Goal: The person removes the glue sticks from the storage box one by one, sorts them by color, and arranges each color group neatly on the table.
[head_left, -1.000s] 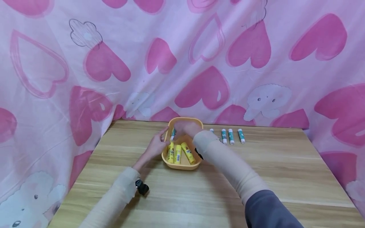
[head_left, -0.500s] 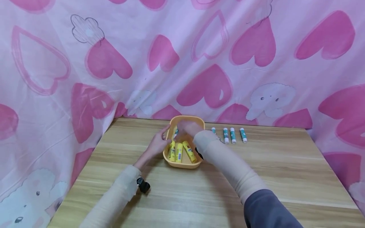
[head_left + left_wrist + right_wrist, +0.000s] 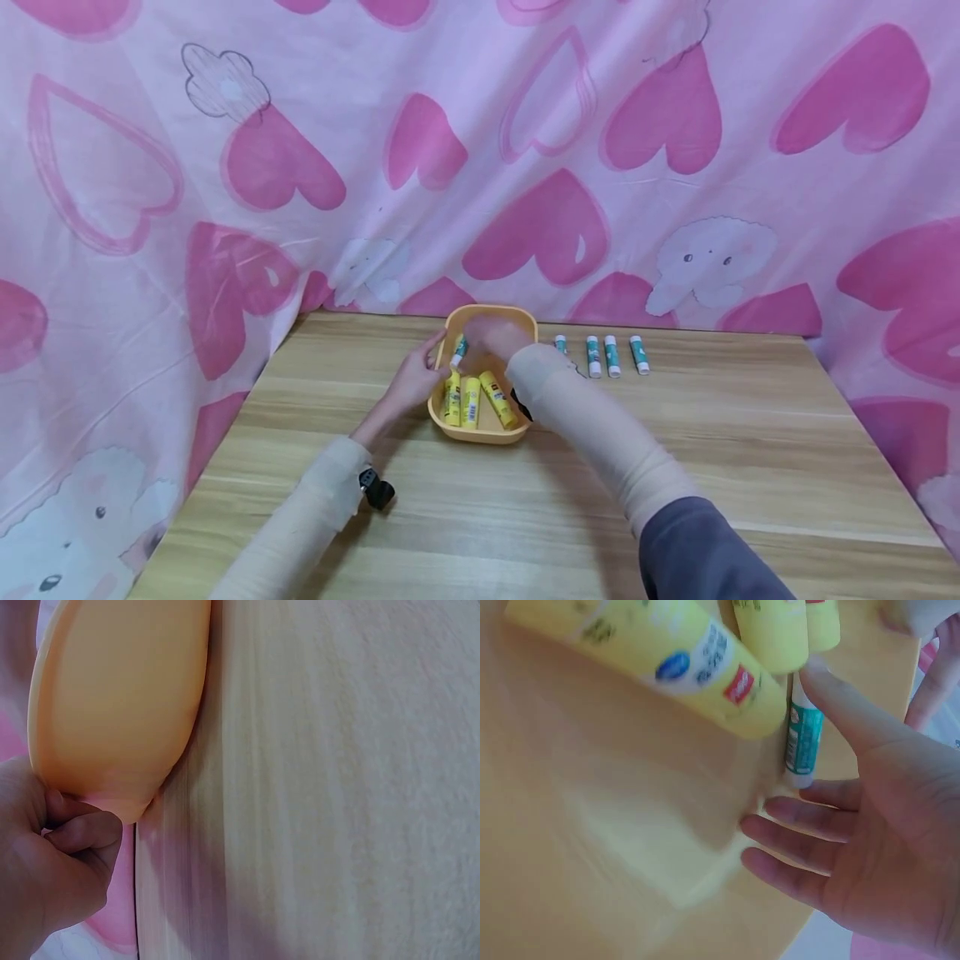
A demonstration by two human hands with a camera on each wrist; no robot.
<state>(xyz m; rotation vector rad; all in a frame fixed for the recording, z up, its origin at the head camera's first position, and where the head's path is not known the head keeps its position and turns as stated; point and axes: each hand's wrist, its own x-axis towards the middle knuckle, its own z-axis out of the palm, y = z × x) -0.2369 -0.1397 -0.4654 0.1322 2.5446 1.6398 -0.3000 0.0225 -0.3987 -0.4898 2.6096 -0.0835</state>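
Note:
An orange plastic basket (image 3: 480, 437) stands at the back of the table. My left hand (image 3: 412, 379) grips its left rim, thumb on top, fingers curled below the edge in the left wrist view. Inside the near half lie three yellow glue sticks (image 3: 471, 402). A small teal-and-white glue stick (image 3: 805, 742) lies by the basket's left wall, beyond the yellow ones. Over it, inside the basket, is my right hand (image 3: 892, 840). Its fingers are spread and fairly straight, with thumb tip and index fingertip near the stick's two ends; contact is unclear.
Several more teal-and-white glue sticks (image 3: 612, 357) lie in a row on the wooden table (image 3: 480, 517), right of the basket. My right forearm partly covers one of them. A pink heart-patterned curtain (image 3: 540, 225) hangs right behind the table's back edge.
More of the teal-and-white glue stick shows beside my right hand than half a second ago, as the fingers have loosened around it. The left hand and basket keep their place.

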